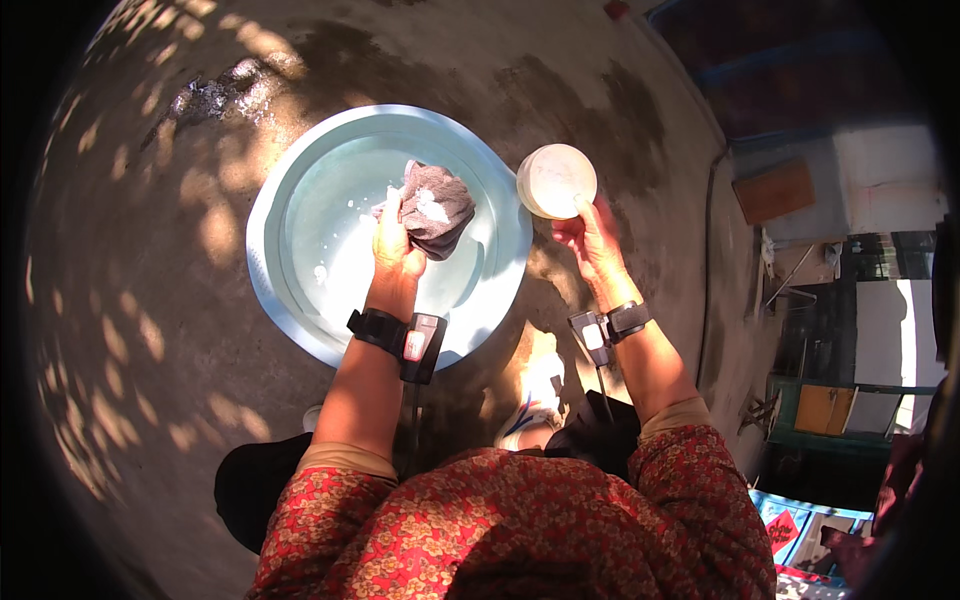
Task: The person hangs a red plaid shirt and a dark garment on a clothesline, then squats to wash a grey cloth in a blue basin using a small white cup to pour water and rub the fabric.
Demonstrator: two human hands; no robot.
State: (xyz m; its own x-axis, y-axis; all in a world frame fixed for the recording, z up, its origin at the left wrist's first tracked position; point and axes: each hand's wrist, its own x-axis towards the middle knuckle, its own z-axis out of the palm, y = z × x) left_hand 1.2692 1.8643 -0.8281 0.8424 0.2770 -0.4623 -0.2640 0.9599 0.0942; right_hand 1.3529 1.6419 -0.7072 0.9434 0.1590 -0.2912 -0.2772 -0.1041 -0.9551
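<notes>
My left hand (396, 244) holds a bunched grey-brown cloth (439, 206) over a light blue plastic basin (264, 251). White powder or foam lies on top of the cloth, and small white bits show in the basin's water (330, 187). To the right of the basin, my right hand (589, 240) grips a round whitish container or lid (559, 180) by its near edge, with the flat face turned up. Whether that piece has anything inside is hidden. Each wrist wears a black strap with a small device.
The basin stands on a concrete floor (180, 300) with wet patches beyond it and a sudsy puddle (225, 94) at the upper left. My shoe (536, 405) is close to the basin's near right side. Furniture and boards stand at the far right.
</notes>
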